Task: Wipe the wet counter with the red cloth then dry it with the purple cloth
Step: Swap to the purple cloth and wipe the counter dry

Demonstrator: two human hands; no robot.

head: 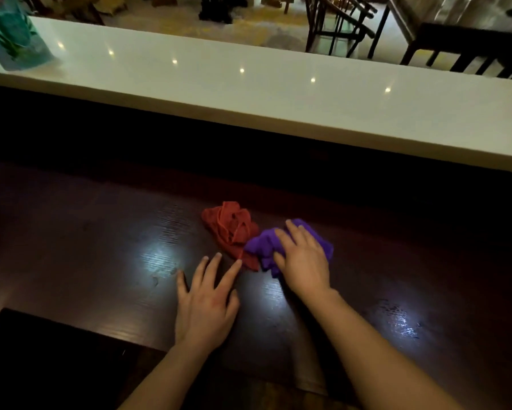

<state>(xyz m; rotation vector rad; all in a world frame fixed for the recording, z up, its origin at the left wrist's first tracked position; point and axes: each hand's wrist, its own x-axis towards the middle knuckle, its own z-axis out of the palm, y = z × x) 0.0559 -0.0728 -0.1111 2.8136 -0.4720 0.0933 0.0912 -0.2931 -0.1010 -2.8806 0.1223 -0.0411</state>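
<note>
A crumpled red cloth [230, 229] lies on the dark wooden counter [86, 232], touching a bunched purple cloth [263, 247] to its right. My right hand [303, 258] lies palm down on top of the purple cloth, fingers curled into it. My left hand [207, 303] rests flat on the counter with its fingers spread, and the index fingertip touches the near edge of the red cloth. Wet smears glint on the counter left of my left hand [160, 267] and at the far right [402, 324].
A raised white ledge [249, 93] runs along the back of the counter, with a teal bottle [12, 34] at its far left. Dark chairs [470, 51] stand beyond it. A dark rectangular recess [50, 359] sits at the near left.
</note>
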